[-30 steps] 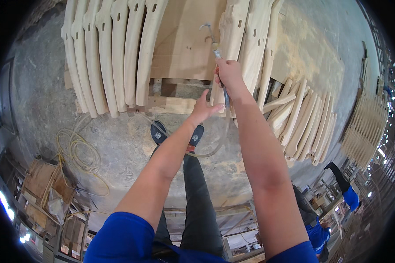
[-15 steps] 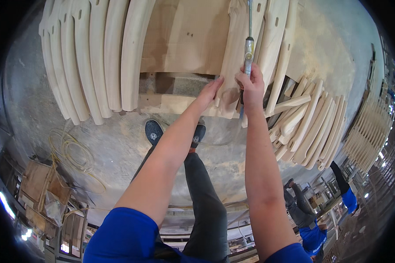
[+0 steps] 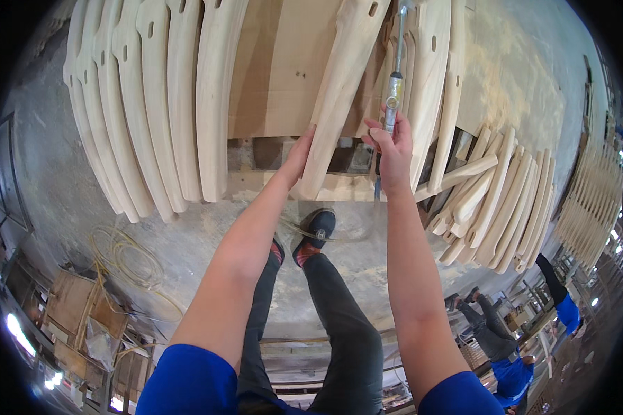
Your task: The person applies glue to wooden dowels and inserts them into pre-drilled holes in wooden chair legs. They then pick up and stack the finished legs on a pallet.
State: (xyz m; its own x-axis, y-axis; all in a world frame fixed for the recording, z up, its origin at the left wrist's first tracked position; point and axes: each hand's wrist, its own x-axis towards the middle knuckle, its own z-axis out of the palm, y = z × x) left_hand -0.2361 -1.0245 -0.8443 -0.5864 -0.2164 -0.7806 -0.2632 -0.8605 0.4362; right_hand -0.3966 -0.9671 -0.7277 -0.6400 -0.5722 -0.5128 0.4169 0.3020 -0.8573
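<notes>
A long pale wooden piece (image 3: 340,90) with a slot near its far end lies at a slant across the cardboard. My left hand (image 3: 298,158) grips its near left edge, the thumb side hidden. In my right hand (image 3: 394,153) is an air blow gun (image 3: 394,93), its thin nozzle pointing away from me and a hose hanging below. Some of that hand's fingers are loosely lifted off the gun. Right beside it lie more slotted wooden pieces (image 3: 430,76). To the left, a row of several curved wooden pieces (image 3: 213,104) lies side by side.
Brown cardboard (image 3: 266,83) covers a wooden pallet (image 3: 256,183). Shorter wooden parts (image 3: 502,200) are heaped at the right. A coiled hose (image 3: 128,259) lies on the floor at left, near wooden boxes (image 3: 69,301). Two other people in blue shirts (image 3: 509,379) are at lower right.
The slotted piece at my left hand has shifted left onto the cardboard, away from the right group, and slants now. My left hand moved left with it. My feet have changed position.
</notes>
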